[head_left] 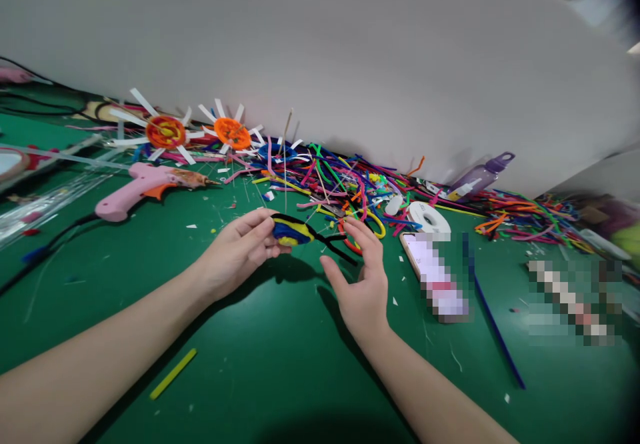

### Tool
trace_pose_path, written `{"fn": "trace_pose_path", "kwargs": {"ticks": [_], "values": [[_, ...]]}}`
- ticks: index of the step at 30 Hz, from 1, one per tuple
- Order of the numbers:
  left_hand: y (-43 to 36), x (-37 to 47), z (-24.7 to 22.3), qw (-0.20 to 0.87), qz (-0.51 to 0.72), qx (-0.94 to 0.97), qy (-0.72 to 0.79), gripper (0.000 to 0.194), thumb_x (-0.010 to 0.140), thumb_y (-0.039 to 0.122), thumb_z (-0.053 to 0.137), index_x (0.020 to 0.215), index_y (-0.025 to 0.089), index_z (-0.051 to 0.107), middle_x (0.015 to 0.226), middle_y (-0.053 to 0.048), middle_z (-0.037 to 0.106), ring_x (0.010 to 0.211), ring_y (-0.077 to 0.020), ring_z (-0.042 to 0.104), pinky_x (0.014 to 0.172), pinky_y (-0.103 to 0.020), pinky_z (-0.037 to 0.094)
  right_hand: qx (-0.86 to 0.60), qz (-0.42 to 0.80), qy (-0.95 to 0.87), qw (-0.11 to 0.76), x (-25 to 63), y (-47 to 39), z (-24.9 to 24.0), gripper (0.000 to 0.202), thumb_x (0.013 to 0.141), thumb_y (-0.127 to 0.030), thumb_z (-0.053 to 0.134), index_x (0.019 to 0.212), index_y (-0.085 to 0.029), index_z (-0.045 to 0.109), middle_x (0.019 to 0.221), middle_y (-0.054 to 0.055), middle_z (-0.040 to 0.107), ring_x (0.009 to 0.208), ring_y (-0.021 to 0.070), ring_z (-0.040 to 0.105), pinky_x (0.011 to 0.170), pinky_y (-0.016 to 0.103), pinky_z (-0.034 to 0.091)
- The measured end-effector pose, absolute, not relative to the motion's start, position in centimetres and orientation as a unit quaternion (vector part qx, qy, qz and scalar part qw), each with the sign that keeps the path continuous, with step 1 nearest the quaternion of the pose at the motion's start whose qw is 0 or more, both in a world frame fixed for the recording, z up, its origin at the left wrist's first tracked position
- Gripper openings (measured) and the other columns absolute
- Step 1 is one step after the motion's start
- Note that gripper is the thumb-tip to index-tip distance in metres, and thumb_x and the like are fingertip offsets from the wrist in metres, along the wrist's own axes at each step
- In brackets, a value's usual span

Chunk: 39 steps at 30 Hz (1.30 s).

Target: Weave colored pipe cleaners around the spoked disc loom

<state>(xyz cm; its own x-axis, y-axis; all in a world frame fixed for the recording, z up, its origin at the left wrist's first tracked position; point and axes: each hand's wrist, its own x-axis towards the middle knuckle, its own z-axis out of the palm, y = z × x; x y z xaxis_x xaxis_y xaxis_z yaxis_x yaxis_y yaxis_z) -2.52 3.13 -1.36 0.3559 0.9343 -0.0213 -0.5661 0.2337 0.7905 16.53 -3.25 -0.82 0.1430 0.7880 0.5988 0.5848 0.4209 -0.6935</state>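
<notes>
Between the thumb and fingers of my left hand (247, 244) is a pipe-cleaner fish (293, 231), blue and yellow with a black outline. Its black ends split into a fork on the right side. My right hand (363, 271) is beside that fork, thumb and fingers apart, with nothing visibly gripped. The fish is held above the green table (260, 377), and its left end is hidden by my left fingers.
A pink glue gun (145, 187) lies at left with its cord. Heaped pipe cleaners (340, 177) line the wall, near orange discs with white strips (233, 133). To the right are a white ribbon spool (427, 219), a phone (430, 274), a purple bottle (483, 176) and a blue pipe cleaner (497, 337).
</notes>
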Motion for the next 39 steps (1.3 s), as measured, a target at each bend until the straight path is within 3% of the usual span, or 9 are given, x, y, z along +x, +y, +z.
{"fn": "trace_pose_path", "kwargs": {"ticks": [2, 8, 15, 20, 26, 32, 36, 39], "values": [[3.0, -2.5, -1.2, 0.741, 0.501, 0.362, 0.262, 0.023, 0.074, 0.035, 0.080, 0.087, 0.018, 0.072, 0.077, -0.003, 0.073, 0.070, -0.0135, 0.066, 0.069, -0.025, 0.055, -0.527, 0.091, -0.652, 0.537, 16.6, -3.1, -0.8, 0.044, 0.082, -0.025, 0.071, 0.124, -0.027, 0.058, 0.132, 0.009, 0.056, 0.126, 0.0258, 0.049, 0.105, 0.050, 0.041], [3.0, -2.3, -1.0, 0.735, 0.494, 0.381, 0.266, 0.026, 0.073, 0.038, 0.080, 0.084, 0.016, 0.071, 0.072, -0.003, 0.068, 0.066, -0.0133, 0.063, 0.064, -0.024, 0.052, -0.487, 0.080, -0.688, 0.531, 16.8, -2.9, -0.5, 0.017, 0.082, -0.023, 0.072, 0.098, -0.028, 0.069, 0.099, 0.004, 0.071, 0.107, 0.0244, 0.060, 0.100, 0.050, 0.044], [3.0, -2.5, -0.9, 0.739, 0.475, 0.392, 0.274, 0.028, 0.076, 0.039, 0.077, 0.086, 0.014, 0.070, 0.071, -0.004, 0.066, 0.066, -0.0138, 0.061, 0.063, -0.024, 0.051, -0.465, 0.059, -0.722, 0.508, 16.5, -3.4, -0.1, 0.023, 0.083, -0.018, 0.070, 0.100, -0.033, 0.071, 0.093, -0.002, 0.076, 0.103, 0.0251, 0.063, 0.099, 0.053, 0.039], [3.0, -2.5, -0.9, 0.737, 0.473, 0.397, 0.276, 0.026, 0.076, 0.039, 0.077, 0.091, 0.018, 0.072, 0.077, -0.003, 0.067, 0.064, -0.0122, 0.059, 0.058, -0.022, 0.049, -0.469, 0.071, -0.708, 0.523, 16.4, -3.4, -0.3, 0.018, 0.083, -0.018, 0.071, 0.091, -0.034, 0.072, 0.086, -0.003, 0.076, 0.097, 0.0239, 0.065, 0.103, 0.055, 0.034], [2.9, -2.6, -0.9, 0.731, 0.474, 0.410, 0.270, 0.028, 0.075, 0.037, 0.078, 0.096, 0.019, 0.074, 0.097, -0.005, 0.066, 0.084, -0.0154, 0.061, 0.075, -0.024, 0.053, -0.448, 0.095, -0.717, 0.525, 16.3, -3.4, -0.4, 0.017, 0.083, -0.019, 0.071, 0.091, -0.035, 0.072, 0.086, -0.004, 0.076, 0.092, 0.0230, 0.067, 0.101, 0.053, 0.037], [2.6, -2.6, -0.9, 0.719, 0.463, 0.448, 0.260, 0.041, 0.076, 0.034, 0.078, 0.115, 0.027, 0.068, 0.119, -0.005, 0.065, 0.103, -0.0178, 0.060, 0.086, -0.025, 0.050, -0.441, 0.031, -0.756, 0.483, 16.3, -3.6, -0.2, 0.020, 0.085, -0.016, 0.069, 0.094, -0.033, 0.070, 0.087, -0.005, 0.077, 0.089, 0.0203, 0.067, 0.110, 0.054, 0.026], [2.5, -2.4, -0.9, 0.718, 0.462, 0.459, 0.245, 0.052, 0.078, 0.030, 0.077, 0.127, 0.028, 0.059, 0.124, -0.007, 0.065, 0.112, -0.0218, 0.061, 0.093, -0.031, 0.049, -0.441, -0.007, -0.769, 0.463, 16.1, -3.8, -0.2, 0.019, 0.087, -0.014, 0.066, 0.096, -0.031, 0.069, 0.088, -0.006, 0.077, 0.086, 0.0176, 0.067, 0.108, 0.049, 0.028], [2.7, -2.4, -1.3, 0.709, 0.461, 0.480, 0.234, 0.050, 0.080, 0.028, 0.075, 0.127, 0.026, 0.058, 0.132, -0.010, 0.062, 0.120, -0.0246, 0.058, 0.098, -0.034, 0.048, -0.438, -0.032, -0.765, 0.471, 16.0, -3.9, -0.3, 0.016, 0.088, -0.013, 0.067, 0.095, -0.027, 0.069, 0.088, -0.005, 0.077, 0.082, 0.0154, 0.067, 0.102, 0.044, 0.033]]}}
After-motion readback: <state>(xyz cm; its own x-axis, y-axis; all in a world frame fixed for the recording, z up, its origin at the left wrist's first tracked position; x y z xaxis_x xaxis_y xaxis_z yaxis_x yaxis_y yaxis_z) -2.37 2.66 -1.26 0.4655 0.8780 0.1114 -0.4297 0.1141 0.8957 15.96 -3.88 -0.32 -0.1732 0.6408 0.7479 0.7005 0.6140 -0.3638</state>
